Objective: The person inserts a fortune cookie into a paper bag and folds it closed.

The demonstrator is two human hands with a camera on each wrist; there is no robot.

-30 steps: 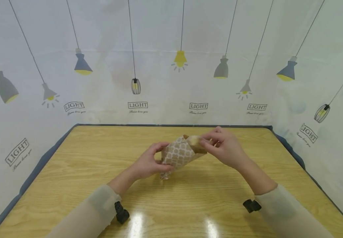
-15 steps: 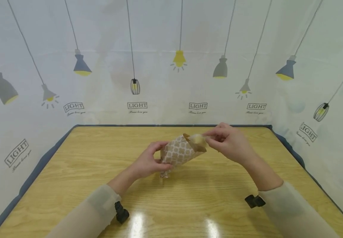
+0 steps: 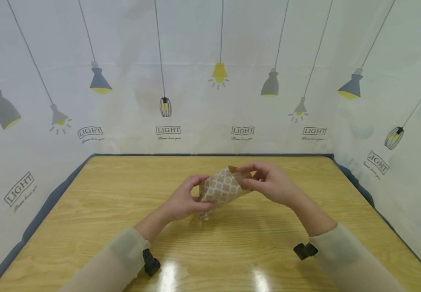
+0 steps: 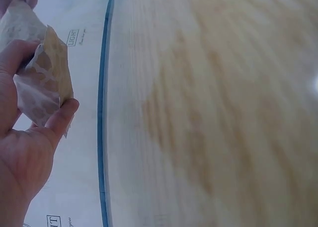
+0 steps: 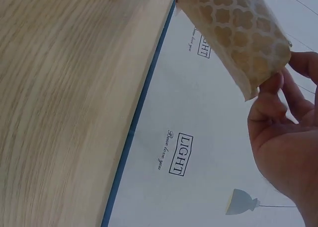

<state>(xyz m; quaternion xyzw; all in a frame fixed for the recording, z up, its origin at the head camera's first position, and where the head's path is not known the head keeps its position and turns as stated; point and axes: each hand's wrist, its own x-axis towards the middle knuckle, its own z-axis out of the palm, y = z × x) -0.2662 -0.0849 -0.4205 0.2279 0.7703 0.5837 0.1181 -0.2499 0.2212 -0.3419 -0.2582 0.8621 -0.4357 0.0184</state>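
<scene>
A tan paper bag [image 3: 222, 187] with a white lattice print is held tilted above the table, its mouth toward the upper right. My left hand [image 3: 183, 200] grips its lower end, thumb in front and fingers behind; the left wrist view also shows this hand [image 4: 30, 147] curled round the paper. At the mouth, my right hand [image 3: 274, 184] pinches the bag's edge. In the right wrist view, thumb and fingers of that hand [image 5: 283, 132] meet at the end of the bag [image 5: 243, 33]. What lies inside the bag is hidden.
The wooden table [image 3: 210, 259] spreads beneath both hands, with a dark blue edge [image 3: 152, 154] at the back. A pale wall sheet [image 3: 196, 93] printed with lamps rises behind and at the sides. Black wrist cameras [image 3: 151, 263] sit by the sleeves.
A pale rounded thing stuck out of the bag's mouth by the right fingertips; now it is out of sight. The right hand has moved left onto the mouth. The left hand keeps its grip.
</scene>
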